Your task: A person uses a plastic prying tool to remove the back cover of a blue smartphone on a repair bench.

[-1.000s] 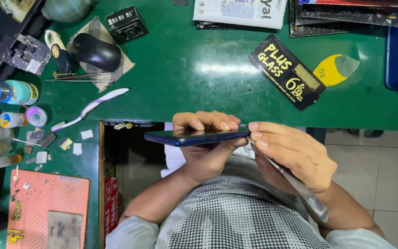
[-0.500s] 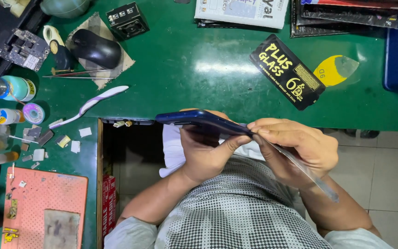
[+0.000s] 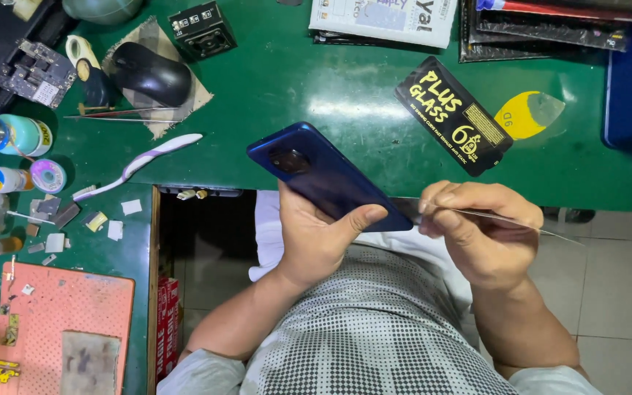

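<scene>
My left hand [image 3: 323, 238] grips a dark blue smartphone [image 3: 323, 175] from below, thumb pressed on its back; the phone's back faces up, tilted, with the round camera bump toward the table. My right hand [image 3: 480, 234] pinches a thin clear plastic sheet [image 3: 521, 222] at the phone's lower right end, the sheet sticking out to the right. Both hands are over my lap, at the near edge of the green table [image 3: 294, 88].
On the table lie a black flat package [image 3: 453, 115], a yellow pick [image 3: 527, 113], a black mouse [image 3: 151, 72] on a cloth, a toothbrush [image 3: 140, 162], tape rolls [image 3: 9, 135] and a small black box [image 3: 202, 31]. An orange work mat [image 3: 60, 329] is lower left, an open drawer [image 3: 199, 249] beside it.
The phone has turned from edge-on to back-up and tilted toward the table. My right hand has slid to the phone's lower end, with the thin sheet now pointing right.
</scene>
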